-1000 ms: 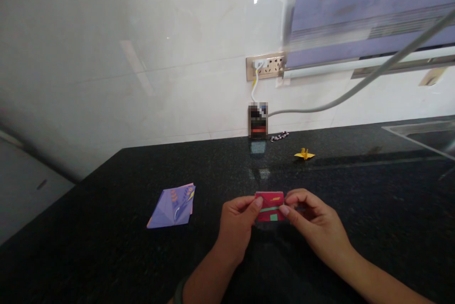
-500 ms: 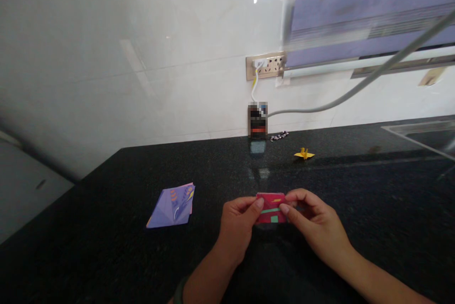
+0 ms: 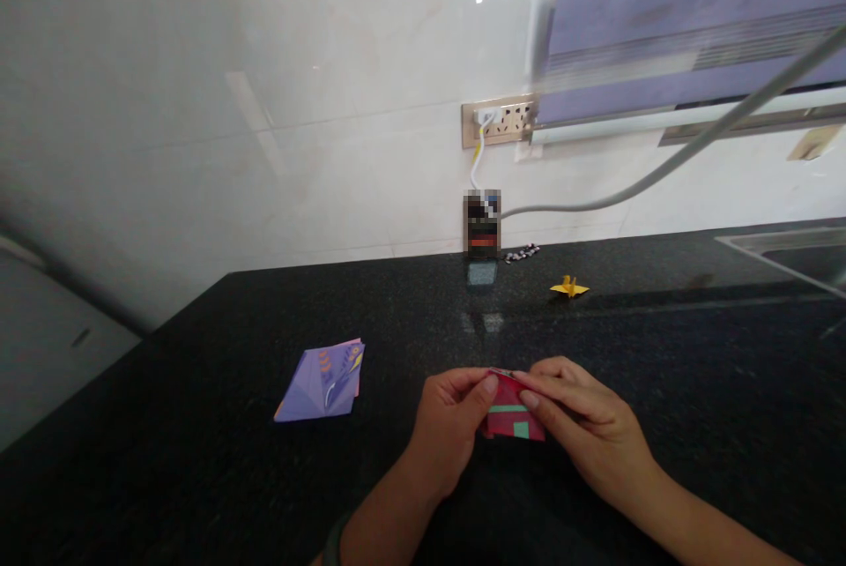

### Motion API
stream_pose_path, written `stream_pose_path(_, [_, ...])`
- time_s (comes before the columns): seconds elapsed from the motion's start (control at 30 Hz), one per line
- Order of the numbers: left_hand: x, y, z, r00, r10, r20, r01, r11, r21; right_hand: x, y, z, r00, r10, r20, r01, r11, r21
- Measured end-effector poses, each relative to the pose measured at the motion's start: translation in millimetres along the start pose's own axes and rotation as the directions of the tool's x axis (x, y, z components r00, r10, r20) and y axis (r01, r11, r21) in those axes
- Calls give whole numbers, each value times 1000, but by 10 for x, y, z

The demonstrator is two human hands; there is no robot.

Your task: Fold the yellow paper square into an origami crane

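A small folded red paper (image 3: 512, 416) with green patches is held up between both hands over the dark counter. My left hand (image 3: 453, 420) pinches its left edge, the thumb on the front face. From the other side, my right hand (image 3: 585, 416) grips the upper right part between thumb and fingers. The paper is tilted, its lower edge slanting down to the right. Part of its upper edge is covered by my fingers.
Purple patterned papers (image 3: 322, 385) lie at the left on the black counter (image 3: 218, 460). Behind the hands are a yellow folded bird (image 3: 569, 287), a beaded strand (image 3: 522, 254) and a pixelated dark box (image 3: 482, 227) against the wall. A sink edge (image 3: 780, 262) is at right.
The red paper has tilted and its lower edge sits lower. My right fingers have moved in over its top right part. The view has shifted slightly.
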State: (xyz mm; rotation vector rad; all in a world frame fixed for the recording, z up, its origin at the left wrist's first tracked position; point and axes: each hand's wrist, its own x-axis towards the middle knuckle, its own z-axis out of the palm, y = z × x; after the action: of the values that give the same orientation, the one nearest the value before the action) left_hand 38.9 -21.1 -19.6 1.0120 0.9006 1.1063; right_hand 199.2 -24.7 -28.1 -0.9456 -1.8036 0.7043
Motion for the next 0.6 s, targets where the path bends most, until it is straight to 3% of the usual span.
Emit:
stream_pose_path(0.27, [3, 15, -24, 1000, 8, -13, -7, 999, 53, -14, -7, -20, 988, -141, 62, 150, 973, -175])
stream_pose_path(0.43, [10, 14, -21, 1000, -22, 0, 22, 1000, 6, -14, 49, -78, 948, -283, 145, 317, 880, -354])
stream_pose_path(0.6, [17, -31, -38, 998, -51, 28, 52, 998, -39, 4, 40, -141, 914, -350, 204, 406, 792, -456])
